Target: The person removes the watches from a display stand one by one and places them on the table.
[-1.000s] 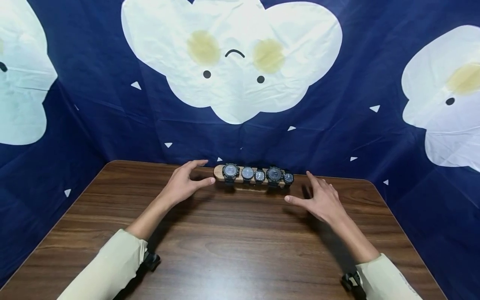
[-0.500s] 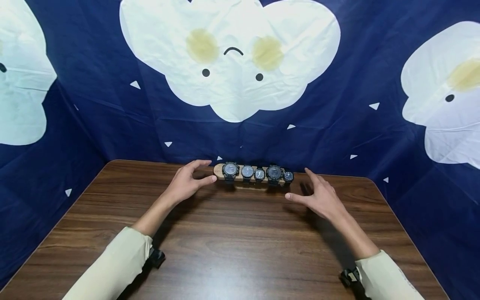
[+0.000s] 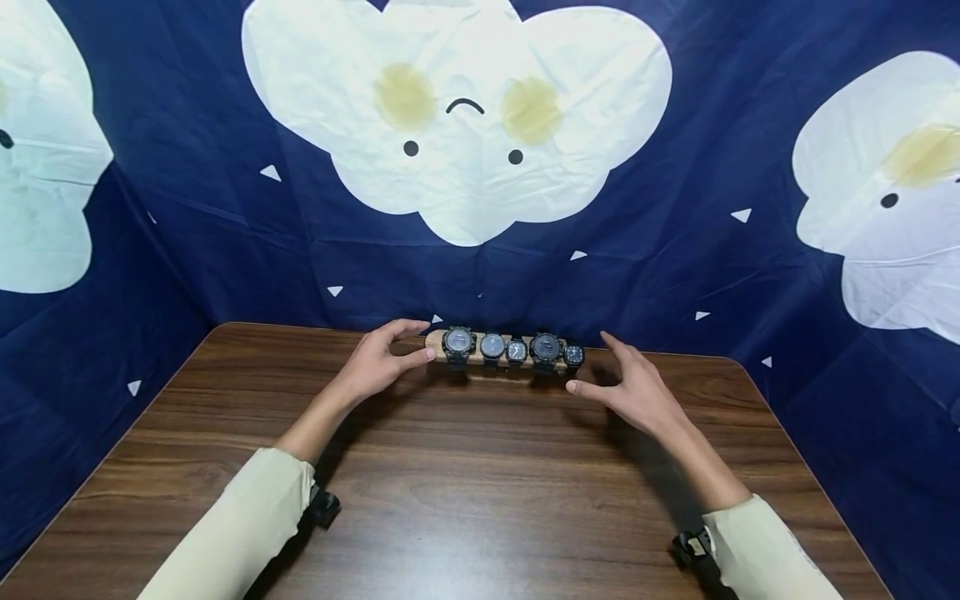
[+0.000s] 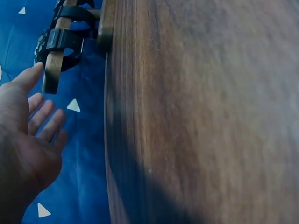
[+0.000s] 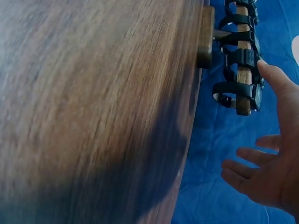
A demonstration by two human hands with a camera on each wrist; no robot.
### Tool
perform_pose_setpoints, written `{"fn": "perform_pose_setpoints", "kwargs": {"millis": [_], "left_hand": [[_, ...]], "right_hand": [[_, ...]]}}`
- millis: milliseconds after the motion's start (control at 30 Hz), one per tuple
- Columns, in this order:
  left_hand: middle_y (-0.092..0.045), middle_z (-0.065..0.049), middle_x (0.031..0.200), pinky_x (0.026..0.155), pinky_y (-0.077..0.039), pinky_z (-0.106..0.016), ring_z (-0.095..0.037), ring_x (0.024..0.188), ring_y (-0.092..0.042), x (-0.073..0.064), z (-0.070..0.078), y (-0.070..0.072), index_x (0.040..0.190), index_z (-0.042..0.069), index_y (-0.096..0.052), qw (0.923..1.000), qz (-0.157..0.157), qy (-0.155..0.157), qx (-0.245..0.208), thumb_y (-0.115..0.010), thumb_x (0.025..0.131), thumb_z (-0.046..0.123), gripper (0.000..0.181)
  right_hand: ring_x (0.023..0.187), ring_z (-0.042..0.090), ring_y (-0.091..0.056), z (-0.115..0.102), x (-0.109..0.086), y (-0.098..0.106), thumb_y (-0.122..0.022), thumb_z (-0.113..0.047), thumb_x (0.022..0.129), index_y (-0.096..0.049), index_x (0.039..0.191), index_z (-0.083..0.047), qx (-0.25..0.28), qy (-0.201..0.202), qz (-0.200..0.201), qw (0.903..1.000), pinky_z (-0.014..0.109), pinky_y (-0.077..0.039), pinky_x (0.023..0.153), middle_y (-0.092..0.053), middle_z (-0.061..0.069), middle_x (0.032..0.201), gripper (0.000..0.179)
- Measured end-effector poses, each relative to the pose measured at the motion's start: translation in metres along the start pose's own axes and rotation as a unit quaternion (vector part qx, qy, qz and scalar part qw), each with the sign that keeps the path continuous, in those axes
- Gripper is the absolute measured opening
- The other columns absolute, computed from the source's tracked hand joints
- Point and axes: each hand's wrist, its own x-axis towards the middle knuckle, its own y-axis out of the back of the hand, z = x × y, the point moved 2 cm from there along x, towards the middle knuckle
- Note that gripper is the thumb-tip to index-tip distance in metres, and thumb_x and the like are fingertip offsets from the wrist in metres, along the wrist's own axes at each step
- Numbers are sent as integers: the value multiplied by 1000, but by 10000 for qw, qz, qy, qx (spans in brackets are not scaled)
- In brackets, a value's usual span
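A wooden watch stand stands at the table's far edge, its horizontal bar carrying several black watches. My left hand is at the bar's left end, fingers spread, with the thumb tip right at the wood. In the left wrist view, that hand has its thumb beside the last watch strap. Off the right end, my right hand is held with thumb and fingers apart. The right wrist view shows its thumb overlapping the watches, while the other fingers of that hand extend below the bar end.
The stand's wooden foot rests near the table edge. A brown wood-grain table stretches toward me. Behind it hangs a dark blue cloth with white clouds. Small black devices are at both cuffs.
My left hand has moved slightly right, closer to the bar's left end. The right hand has shifted slightly left and farther away from me. The watch stand stays in place.
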Motion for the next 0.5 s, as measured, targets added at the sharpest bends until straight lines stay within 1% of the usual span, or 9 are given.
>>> {"fn": "perform_pose_setpoints", "kwargs": {"millis": [167, 267, 367, 500], "left_hand": [[-73, -15, 153, 125, -48, -64, -40, 146, -65, 2, -2, -4, 150, 7, -70, 9997, -162, -32, -187, -91, 97, 31, 62], [-73, -14, 153, 126, -47, -64, -39, 145, -67, 4, -3, -4, 150, 9, -70, 9988, -301, -78, -370, -93, 96, 27, 61], [-74, -15, 152, 124, -49, -62, -38, 142, -69, 6, -4, -4, 150, 9, -71, 9976, -430, -165, -514, -92, 97, 21, 59], [-74, -18, 150, 121, -53, -59, -38, 139, -71, 9, -6, -5, 149, 7, -71, 9968, -494, -189, -602, -89, 99, 19, 55]], "right_hand": [[156, 51, -51, -1, 1, -1, -82, -81, 88, -28, 180, -14, 10, 63, 35, 10000, 73, -47, 122, -46, 26, 175, 126], [156, 51, -51, -1, 2, -2, -82, -79, 89, -28, 180, -14, 27, 62, 20, 10000, 74, -47, 122, -45, 26, 176, 124], [159, 52, -48, -1, 1, -2, -81, -78, 90, -30, 180, -15, 48, 39, 11, 10000, 76, -45, 122, -43, 26, 177, 121], [162, 53, -43, -1, 0, -3, -80, -76, 93, -34, 178, -14, 108, 34, -9, 9999, 77, -43, 124, -41, 25, 179, 115]]}}
